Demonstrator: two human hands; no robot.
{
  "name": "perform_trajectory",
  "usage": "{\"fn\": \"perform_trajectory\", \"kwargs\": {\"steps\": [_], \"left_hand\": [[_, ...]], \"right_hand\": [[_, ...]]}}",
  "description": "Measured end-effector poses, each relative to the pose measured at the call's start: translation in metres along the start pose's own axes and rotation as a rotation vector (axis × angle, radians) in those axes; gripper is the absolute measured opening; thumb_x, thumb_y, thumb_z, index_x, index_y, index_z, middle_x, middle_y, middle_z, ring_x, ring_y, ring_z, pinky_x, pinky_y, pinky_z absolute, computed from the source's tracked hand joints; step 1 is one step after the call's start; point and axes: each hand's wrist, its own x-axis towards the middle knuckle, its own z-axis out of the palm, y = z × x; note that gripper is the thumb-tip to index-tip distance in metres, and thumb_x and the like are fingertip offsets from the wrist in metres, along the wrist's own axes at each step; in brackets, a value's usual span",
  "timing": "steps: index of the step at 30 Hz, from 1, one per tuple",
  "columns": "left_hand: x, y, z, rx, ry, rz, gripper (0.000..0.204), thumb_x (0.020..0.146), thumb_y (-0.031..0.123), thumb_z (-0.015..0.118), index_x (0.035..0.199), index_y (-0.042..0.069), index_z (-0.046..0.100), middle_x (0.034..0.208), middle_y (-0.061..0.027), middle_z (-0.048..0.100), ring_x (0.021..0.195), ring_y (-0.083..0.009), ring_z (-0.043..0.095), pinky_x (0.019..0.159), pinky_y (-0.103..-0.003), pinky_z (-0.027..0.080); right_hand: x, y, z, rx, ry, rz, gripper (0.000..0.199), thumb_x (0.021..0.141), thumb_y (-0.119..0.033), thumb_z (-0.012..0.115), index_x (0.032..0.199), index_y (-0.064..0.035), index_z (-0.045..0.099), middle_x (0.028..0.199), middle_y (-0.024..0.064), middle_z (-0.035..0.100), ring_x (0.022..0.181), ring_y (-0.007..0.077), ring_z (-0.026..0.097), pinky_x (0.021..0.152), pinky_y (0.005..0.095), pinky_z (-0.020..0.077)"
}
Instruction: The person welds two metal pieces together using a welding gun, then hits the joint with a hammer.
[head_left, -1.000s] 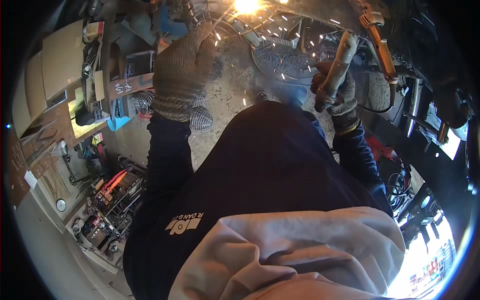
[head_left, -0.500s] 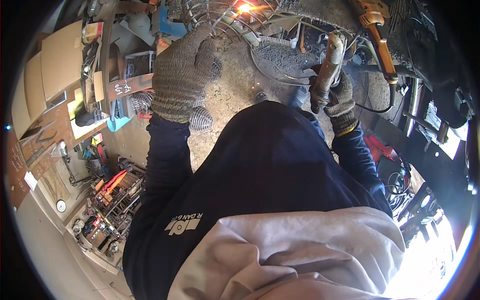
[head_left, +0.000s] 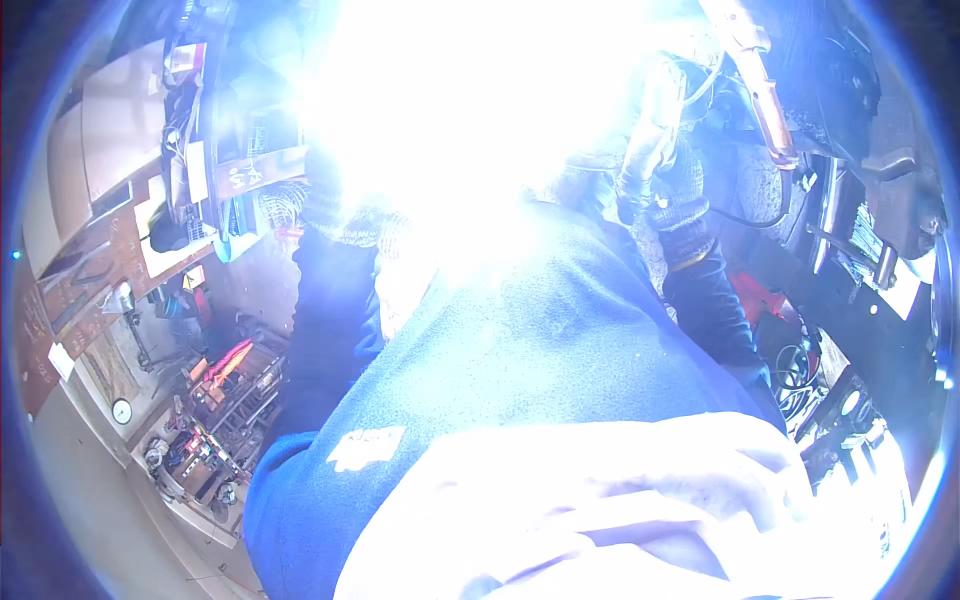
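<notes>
A huge white-blue welding glare (head_left: 470, 90) fills the upper middle and washes out whatever lies there. My left hand (head_left: 340, 215), in a grey knitted glove, reaches into its left side; only the cuff end shows, and the fingers are lost in the light. On the right, my gloved right hand (head_left: 688, 200) is wrapped round a worn, thick cylindrical welding electrode holder (head_left: 652, 130), which stands nearly upright. The electrode and the work piece cannot be made out.
An orange corded power tool (head_left: 772, 120) hangs at the upper right, its cable looping below. Cardboard sheets (head_left: 120, 120) and a rusty-brown rack (head_left: 100, 260) stand at left. Beside it are wire cages (head_left: 285, 203). Shelves of tools (head_left: 225, 400) lie lower left, a red object (head_left: 757, 297) at right.
A small orange glow at the top has become a blinding arc, hiding the round wire cage and my left fingers. Both forearms and the electrode holder stay almost where they were.
</notes>
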Motion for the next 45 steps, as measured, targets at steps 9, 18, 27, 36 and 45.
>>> {"fn": "perform_trajectory", "kwargs": {"steps": [9, 18, 27, 36, 45], "left_hand": [[0.003, -0.001, -0.008, 0.453, 0.022, 0.313, 0.027, 0.07, 0.007, 0.079, 0.091, 0.005, 0.063, 0.097, -0.0101, 0.064, 0.089, -0.0237, 0.062, 0.077, -0.035, 0.052], [0.004, 0.0, 0.0, 0.452, 0.051, 0.277, 0.024, 0.073, 0.007, 0.079, 0.091, 0.006, 0.063, 0.096, -0.0114, 0.065, 0.087, -0.0248, 0.064, 0.076, -0.035, 0.054], [0.021, 0.076, -0.002, 0.409, -0.055, 0.091, 0.025, 0.086, 0.017, 0.067, 0.109, 0.008, 0.066, 0.097, -0.0104, 0.069, 0.087, -0.0242, 0.068, 0.077, -0.034, 0.055], [0.029, 0.057, 0.01, 0.264, -0.013, 0.188, 0.026, 0.089, 0.02, 0.066, 0.113, 0.01, 0.067, 0.09, -0.0122, 0.071, 0.08, -0.0267, 0.071, 0.07, -0.037, 0.056], [0.028, 0.06, 0.01, 0.366, 0.013, 0.224, 0.028, 0.089, 0.024, 0.068, 0.114, 0.011, 0.067, 0.089, -0.0137, 0.071, 0.081, -0.0299, 0.071, 0.07, -0.038, 0.056]], "right_hand": [[-0.005, -0.043, 0.026, -0.564, 0.029, -0.261, 0.055, 0.078, -0.015, 0.076, 0.127, -0.0019, 0.053, 0.117, 0.0106, 0.063, 0.11, 0.0198, 0.061, 0.094, 0.0347, 0.0478], [-0.004, -0.054, 0.032, -0.558, 0.005, -0.252, 0.054, 0.079, -0.017, 0.074, 0.125, -0.0016, 0.052, 0.112, 0.0111, 0.064, 0.106, 0.0224, 0.063, 0.093, 0.0355, 0.0484], [-0.004, -0.049, 0.036, -0.217, 0.067, -0.059, 0.041, 0.085, -0.02, 0.069, 0.12, -0.0033, 0.055, 0.102, 0.0075, 0.064, 0.092, 0.0194, 0.064, 0.079, 0.0323, 0.0513], [-0.003, -0.056, 0.036, -0.419, 0.096, -0.191, 0.037, 0.089, -0.023, 0.068, 0.119, -0.0056, 0.057, 0.103, 0.0048, 0.064, 0.094, 0.018, 0.065, 0.081, 0.0325, 0.0535], [-0.004, -0.04, 0.028, -0.367, 0.061, -0.085, 0.042, 0.088, -0.023, 0.071, 0.124, -0.0076, 0.054, 0.111, 0.0053, 0.064, 0.103, 0.0191, 0.064, 0.088, 0.0346, 0.0521]]}}
